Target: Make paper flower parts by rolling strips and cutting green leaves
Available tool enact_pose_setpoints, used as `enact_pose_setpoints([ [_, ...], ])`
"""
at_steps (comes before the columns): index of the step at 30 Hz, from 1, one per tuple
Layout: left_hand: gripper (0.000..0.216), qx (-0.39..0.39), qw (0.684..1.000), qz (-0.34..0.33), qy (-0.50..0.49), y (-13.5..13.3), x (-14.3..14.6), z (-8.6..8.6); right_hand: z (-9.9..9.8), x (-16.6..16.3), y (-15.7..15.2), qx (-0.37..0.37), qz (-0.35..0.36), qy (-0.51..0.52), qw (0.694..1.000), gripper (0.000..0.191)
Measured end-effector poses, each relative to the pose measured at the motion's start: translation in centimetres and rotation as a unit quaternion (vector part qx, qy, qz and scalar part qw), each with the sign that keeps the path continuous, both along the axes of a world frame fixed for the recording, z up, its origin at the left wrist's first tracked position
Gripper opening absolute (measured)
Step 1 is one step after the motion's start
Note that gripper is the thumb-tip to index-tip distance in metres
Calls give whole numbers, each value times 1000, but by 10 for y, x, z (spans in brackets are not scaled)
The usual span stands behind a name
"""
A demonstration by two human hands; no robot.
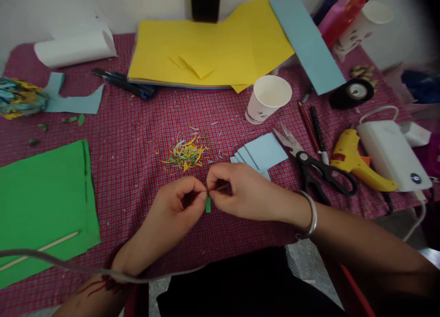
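Note:
My left hand (180, 204) and my right hand (240, 188) meet fingertip to fingertip above the near part of the table. Between them hangs a narrow green paper strip (208, 204), pinched at its top by my left thumb and forefinger. A thin stick-like piece (223, 187) runs through the pinch of my right hand; its exact kind is too small to tell. Just beyond the fingers lies a pile of yellow, green and pale blue paper shreds (187, 152). Close to my right hand are light blue paper squares (263, 151).
Black-handled scissors (309, 165), a yellow glue gun (357, 158), a white power bank (393, 154) and a paper cup (268, 99) stand or lie rightward. Green paper sheets (41, 197) lie left, yellow sheets (220, 46) at the back. A cable (85, 267) crosses my left forearm.

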State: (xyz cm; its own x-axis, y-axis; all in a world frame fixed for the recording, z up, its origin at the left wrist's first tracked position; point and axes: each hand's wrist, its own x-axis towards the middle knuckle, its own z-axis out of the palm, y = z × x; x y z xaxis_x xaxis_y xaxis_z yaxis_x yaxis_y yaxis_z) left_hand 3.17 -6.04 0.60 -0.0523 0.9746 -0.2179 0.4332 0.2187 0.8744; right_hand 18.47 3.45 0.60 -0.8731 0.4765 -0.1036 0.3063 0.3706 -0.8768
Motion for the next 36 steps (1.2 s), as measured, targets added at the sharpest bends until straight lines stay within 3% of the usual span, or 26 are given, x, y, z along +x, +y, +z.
enact_pose_setpoints([
  [8,4,-77,975,14,-206,-2,-1,-2,4,-1,-1,-13,-20,18,1000,9],
  [14,6,-72,979,45,-187,1,8,-4,0,-1,-1,11,-31,37,999,10],
  [25,8,-62,985,25,-157,0,2,-2,2,0,-7,204,16,36,978,11],
  [36,10,-85,979,28,-183,1,0,-4,2,1,-7,244,45,45,968,14],
])
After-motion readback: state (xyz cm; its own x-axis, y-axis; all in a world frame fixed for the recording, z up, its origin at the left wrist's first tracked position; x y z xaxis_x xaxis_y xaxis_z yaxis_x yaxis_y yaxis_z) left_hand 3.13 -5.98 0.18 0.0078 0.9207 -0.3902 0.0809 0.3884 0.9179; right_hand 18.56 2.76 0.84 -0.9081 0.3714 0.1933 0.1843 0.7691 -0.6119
